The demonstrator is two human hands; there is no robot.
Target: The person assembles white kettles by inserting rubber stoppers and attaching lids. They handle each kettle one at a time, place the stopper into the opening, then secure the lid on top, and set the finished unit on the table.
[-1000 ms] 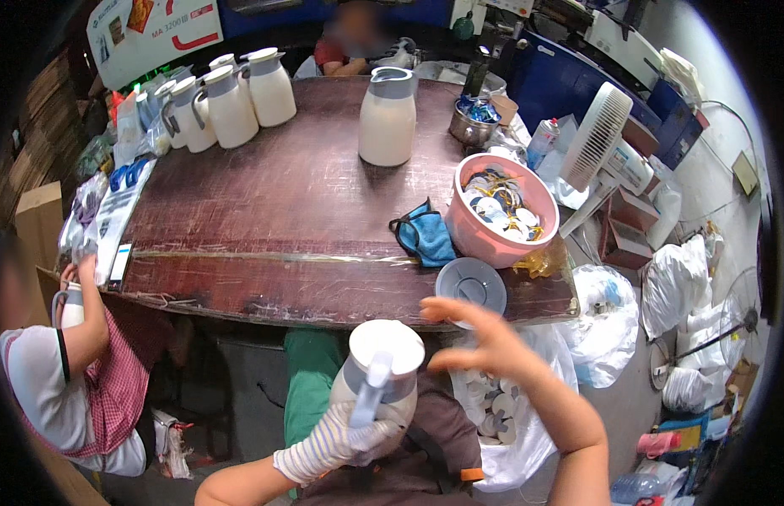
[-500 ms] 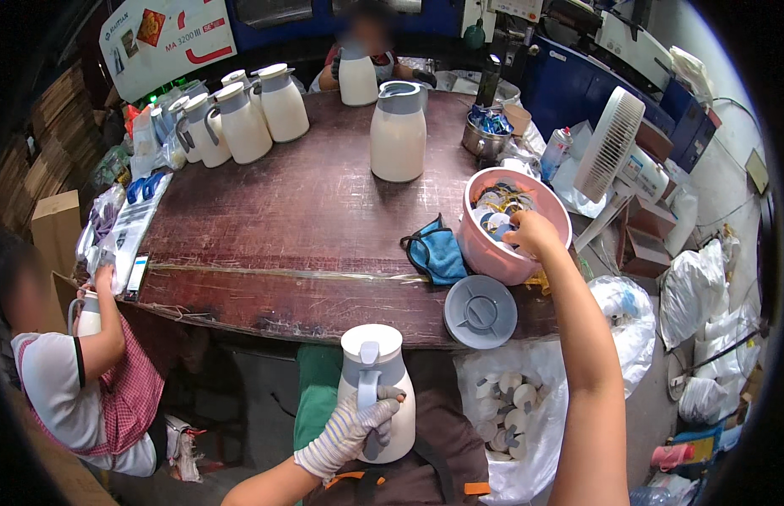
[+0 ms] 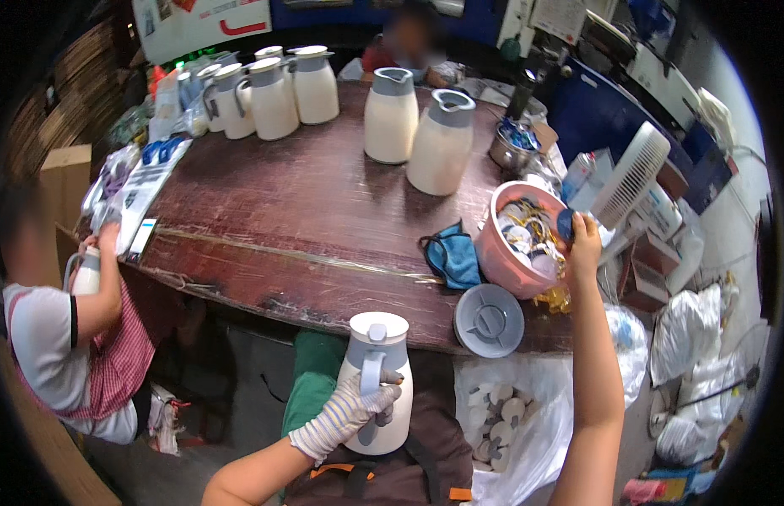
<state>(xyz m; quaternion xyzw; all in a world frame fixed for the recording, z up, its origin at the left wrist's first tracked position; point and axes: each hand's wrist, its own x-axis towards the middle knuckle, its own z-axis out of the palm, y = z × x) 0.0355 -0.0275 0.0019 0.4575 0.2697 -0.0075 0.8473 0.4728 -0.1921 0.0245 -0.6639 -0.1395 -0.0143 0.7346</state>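
One lidded jug (image 3: 398, 427) is held upright at the person's lap. With it as the clock's centre, two lidless jugs (image 3: 392, 118) stand on the desk (image 3: 265, 198) at 12 o'clock, at least four lidded jugs (image 3: 274, 105) crowd together at 11, and one more jug (image 3: 86, 275) is with a co-worker (image 3: 50, 350) at 10. One blue cloth (image 3: 452, 255) lies at 1, just beside one pink bucket (image 3: 508, 260) of many discs; one round grey piece (image 3: 489, 320) lies at 2.

The gloved left hand (image 3: 358, 413) reaches in from 8 o'clock, fingers wrapped round the handle. The bare right forearm rises steeply from 4; the right hand (image 3: 584, 243), at the bucket's 3 o'clock rim, pinches one dark blue disc (image 3: 565, 225) between narrowed fingers.
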